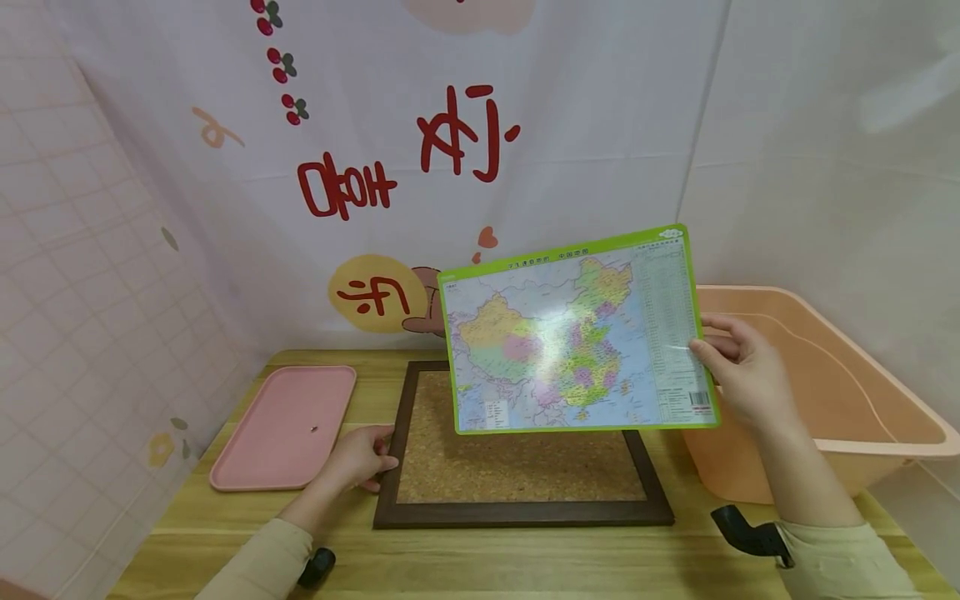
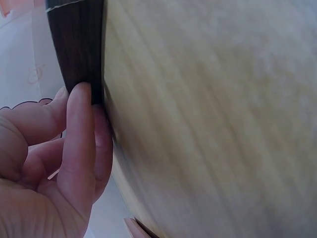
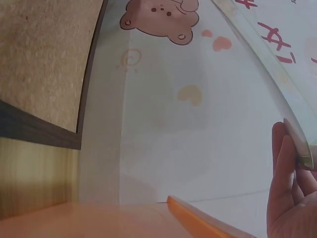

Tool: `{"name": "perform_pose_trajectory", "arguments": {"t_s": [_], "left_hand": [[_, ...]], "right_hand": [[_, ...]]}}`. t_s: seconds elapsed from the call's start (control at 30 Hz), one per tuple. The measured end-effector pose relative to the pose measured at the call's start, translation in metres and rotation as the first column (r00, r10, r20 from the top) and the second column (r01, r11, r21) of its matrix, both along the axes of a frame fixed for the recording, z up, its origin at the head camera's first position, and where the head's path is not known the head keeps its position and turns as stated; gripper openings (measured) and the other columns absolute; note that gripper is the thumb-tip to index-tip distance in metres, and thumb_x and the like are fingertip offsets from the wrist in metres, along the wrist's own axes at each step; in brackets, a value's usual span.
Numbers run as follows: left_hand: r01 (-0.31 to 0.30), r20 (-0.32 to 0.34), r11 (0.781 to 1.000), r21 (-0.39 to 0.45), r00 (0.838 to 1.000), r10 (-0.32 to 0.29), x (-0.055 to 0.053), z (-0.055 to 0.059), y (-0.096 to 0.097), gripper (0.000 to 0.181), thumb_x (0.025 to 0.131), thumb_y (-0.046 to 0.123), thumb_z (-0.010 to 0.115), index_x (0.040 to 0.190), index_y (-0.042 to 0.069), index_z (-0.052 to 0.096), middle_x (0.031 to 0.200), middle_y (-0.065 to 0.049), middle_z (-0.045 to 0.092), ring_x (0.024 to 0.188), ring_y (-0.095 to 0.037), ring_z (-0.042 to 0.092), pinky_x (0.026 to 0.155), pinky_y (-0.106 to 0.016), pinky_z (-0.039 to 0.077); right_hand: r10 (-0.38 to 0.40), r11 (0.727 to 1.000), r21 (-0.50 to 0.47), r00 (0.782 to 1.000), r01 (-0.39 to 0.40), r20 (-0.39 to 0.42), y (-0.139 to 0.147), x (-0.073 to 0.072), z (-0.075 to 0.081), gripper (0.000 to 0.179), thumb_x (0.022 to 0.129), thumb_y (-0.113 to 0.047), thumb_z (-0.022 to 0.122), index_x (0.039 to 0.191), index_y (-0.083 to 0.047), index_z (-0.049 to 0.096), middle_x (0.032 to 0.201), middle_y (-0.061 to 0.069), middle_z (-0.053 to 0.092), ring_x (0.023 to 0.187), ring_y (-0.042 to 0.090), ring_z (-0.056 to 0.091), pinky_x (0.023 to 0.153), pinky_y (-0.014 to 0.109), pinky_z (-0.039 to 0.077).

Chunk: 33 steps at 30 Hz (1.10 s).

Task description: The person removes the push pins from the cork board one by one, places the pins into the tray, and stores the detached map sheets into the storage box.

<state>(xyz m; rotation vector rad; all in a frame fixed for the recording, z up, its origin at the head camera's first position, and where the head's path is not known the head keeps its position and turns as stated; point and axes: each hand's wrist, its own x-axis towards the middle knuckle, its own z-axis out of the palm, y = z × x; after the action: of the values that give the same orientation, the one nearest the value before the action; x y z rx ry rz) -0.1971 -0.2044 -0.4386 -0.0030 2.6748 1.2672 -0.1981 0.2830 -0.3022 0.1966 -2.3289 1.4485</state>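
Cork board (image 1: 517,468) lies flat in front of you, its left edge pinched by your left hand (image 1: 360,457). China map sheet (image 1: 555,350), clamped in your right hand (image 1: 750,375), is raised above the board: lifting appears complete; setting down remains.

Work area surroundings
Pink tray (image 1: 277,433) lies flat on wood-grain table (image 1: 480,567), left side; orange tub (image 1: 817,375) stands at right; white backdrop (image 1: 600,83) carries red characters (image 1: 492,137) and cherry prints (image 1: 274,57).
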Motion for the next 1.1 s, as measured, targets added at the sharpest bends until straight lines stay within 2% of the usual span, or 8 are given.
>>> {"name": "perform_pose_trajectory", "arguments": {"t_s": [0.1,0.27,0.5,0.63,0.77,0.83,0.97,1.1], "left_hand": [[-0.002,0.005,1.0,0.005,1.0,0.002,0.001,0.001,0.0,0.06,0.086,-0.008,0.071,0.14,-0.011,0.047,0.083,-0.008,0.05,0.065,-0.017,0.052,0.049,-0.033,0.056],[0.006,0.015,1.0,-0.002,1.0,-0.006,0.0,0.001,0.0,0.061,0.086,-0.008,0.071,0.141,-0.01,0.046,0.083,-0.007,0.05,0.064,-0.016,0.051,0.05,-0.033,0.056],[0.0,0.005,1.0,-0.005,1.0,0.0,-0.001,-0.001,-0.001,0.06,0.086,-0.007,0.072,0.141,-0.01,0.047,0.082,-0.007,0.051,0.062,-0.016,0.051,0.049,-0.032,0.056],[0.001,-0.001,1.0,-0.01,1.0,-0.001,-0.002,-0.004,-0.002,0.06,0.086,-0.007,0.071,0.141,-0.01,0.048,0.082,-0.007,0.05,0.062,-0.016,0.051,0.049,-0.032,0.056],[0.004,0.004,1.0,-0.008,1.0,-0.004,-0.002,-0.004,-0.001,0.06,0.086,-0.007,0.072,0.141,-0.01,0.047,0.082,-0.007,0.049,0.062,-0.016,0.05,0.05,-0.032,0.056],[0.005,0.002,1.0,-0.008,1.0,-0.005,-0.002,-0.003,-0.001,0.06,0.086,-0.007,0.071,0.141,-0.011,0.047,0.082,-0.007,0.049,0.062,-0.016,0.049,0.05,-0.032,0.056],[-0.002,0.007,1.0,0.0,1.0,0.002,-0.002,-0.002,0.0,0.061,0.085,-0.008,0.071,0.141,-0.01,0.047,0.082,-0.007,0.049,0.062,-0.016,0.048,0.05,-0.033,0.056],[-0.005,0.01,1.0,0.006,1.0,0.005,-0.001,-0.002,0.0,0.061,0.085,-0.008,0.071,0.141,-0.01,0.046,0.082,-0.007,0.049,0.062,-0.016,0.048,0.05,-0.033,0.057]], "right_hand": [[-0.015,1.0,-0.012,1.0,0.015,0.025,0.008,0.002,0.006,0.029,0.099,-0.009,0.062,0.127,-0.016,0.059,0.091,-0.024,0.066,0.075,0.001,0.066,0.061,0.021,0.055],[-0.022,1.0,-0.016,1.0,0.022,-0.009,0.022,0.005,0.014,0.03,0.098,-0.005,0.061,0.122,-0.023,0.06,0.091,-0.025,0.067,0.072,0.0,0.066,0.059,0.016,0.053],[0.001,0.984,-0.178,1.0,0.001,0.012,0.045,0.008,0.021,0.03,0.097,-0.005,0.062,0.117,-0.027,0.063,0.09,-0.021,0.07,0.071,0.0,0.067,0.058,0.016,0.053],[-0.08,0.991,-0.1,0.995,0.086,0.062,0.059,0.012,0.025,0.03,0.098,-0.012,0.061,0.122,-0.031,0.058,0.093,-0.029,0.065,0.073,-0.004,0.064,0.059,0.014,0.051],[-0.165,0.984,-0.063,0.985,0.169,0.058,0.072,0.014,0.026,0.035,0.1,-0.015,0.059,0.133,-0.027,0.055,0.092,-0.034,0.061,0.073,-0.009,0.061,0.057,0.012,0.049],[-0.196,0.977,-0.074,0.979,0.2,0.047,0.077,0.016,0.026,0.038,0.101,-0.013,0.057,0.137,-0.024,0.054,0.09,-0.034,0.06,0.072,-0.01,0.06,0.056,0.011,0.048],[-0.26,0.961,-0.09,0.965,0.263,0.037,0.089,0.019,0.026,0.037,0.102,-0.013,0.055,0.135,-0.029,0.054,0.087,-0.035,0.059,0.069,-0.011,0.058,0.053,0.01,0.045],[-0.239,0.945,-0.234,0.971,0.229,-0.014,0.1,0.02,0.025,0.033,0.101,-0.007,0.054,0.121,-0.033,0.059,0.084,-0.03,0.064,0.064,-0.009,0.059,0.048,0.01,0.041]]}}
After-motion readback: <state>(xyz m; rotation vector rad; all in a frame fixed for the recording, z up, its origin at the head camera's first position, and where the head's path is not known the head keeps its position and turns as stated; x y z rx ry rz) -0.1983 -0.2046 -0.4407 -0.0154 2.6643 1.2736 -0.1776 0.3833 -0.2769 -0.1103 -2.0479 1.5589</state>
